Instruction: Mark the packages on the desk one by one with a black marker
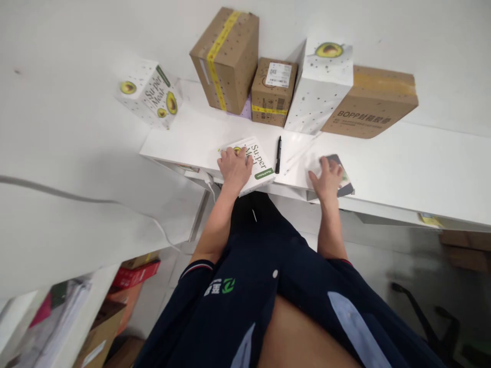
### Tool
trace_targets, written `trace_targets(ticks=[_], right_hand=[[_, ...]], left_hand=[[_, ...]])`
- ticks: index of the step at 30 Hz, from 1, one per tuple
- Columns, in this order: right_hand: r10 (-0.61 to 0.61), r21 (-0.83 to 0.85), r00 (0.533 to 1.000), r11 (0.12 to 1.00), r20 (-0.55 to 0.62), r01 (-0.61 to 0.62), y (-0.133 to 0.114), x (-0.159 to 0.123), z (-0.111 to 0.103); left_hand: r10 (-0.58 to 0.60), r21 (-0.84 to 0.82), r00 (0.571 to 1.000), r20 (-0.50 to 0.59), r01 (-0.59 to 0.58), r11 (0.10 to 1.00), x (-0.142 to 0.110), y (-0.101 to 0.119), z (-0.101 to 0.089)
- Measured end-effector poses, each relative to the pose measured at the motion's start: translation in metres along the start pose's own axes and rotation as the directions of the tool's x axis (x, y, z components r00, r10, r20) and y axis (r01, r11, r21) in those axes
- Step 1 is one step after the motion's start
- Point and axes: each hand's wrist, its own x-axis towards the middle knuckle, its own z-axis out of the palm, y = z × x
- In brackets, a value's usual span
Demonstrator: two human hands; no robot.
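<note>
1. Lying at the table's (402, 158) near edge, a white box (258, 159) sits under the flat left hand (235, 167).
2. Beside it, the right hand (327, 180) presses flat on a dark packet (342, 176).
3. A black pen (278, 154) lies between them.
4. Brown boxes (226, 59) stand behind.

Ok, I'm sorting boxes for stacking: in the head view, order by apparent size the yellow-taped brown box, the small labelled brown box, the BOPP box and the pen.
1. yellow-taped brown box and BOPP box: they look about alike, so no ranking between them.
2. small labelled brown box.
3. pen.
</note>
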Motion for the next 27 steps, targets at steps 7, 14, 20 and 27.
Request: trace_targets(ticks=[7,14,20,27], right_hand=[[0.256,0.013,0.96,0.966,0.113,-0.259,0.058,-0.006,-0.009],[0.286,-0.011,0.955,0.958,0.077,-0.286,0.035,-0.003,-0.017],[0.28,0.188,0.958,0.94,0.058,-0.286,0.022,-0.025,-0.026],[0.089,0.951,0.959,0.133,0.269,-0.279,-0.015,-0.044,-0.046]], left_hand=[[0.002,-0.02,1.0,-0.001,-0.002,1.0,0.0,0.0,0.001],[0.019,-0.01,1.0,0.013,-0.019,1.0,0.0,-0.002,-0.001],[-0.025,-0.034,0.999,0.031,0.026,0.999,-0.003,0.0,-0.003],[0.022,-0.059,0.999,0.031,-0.02,0.998,0.003,-0.005,-0.001]])
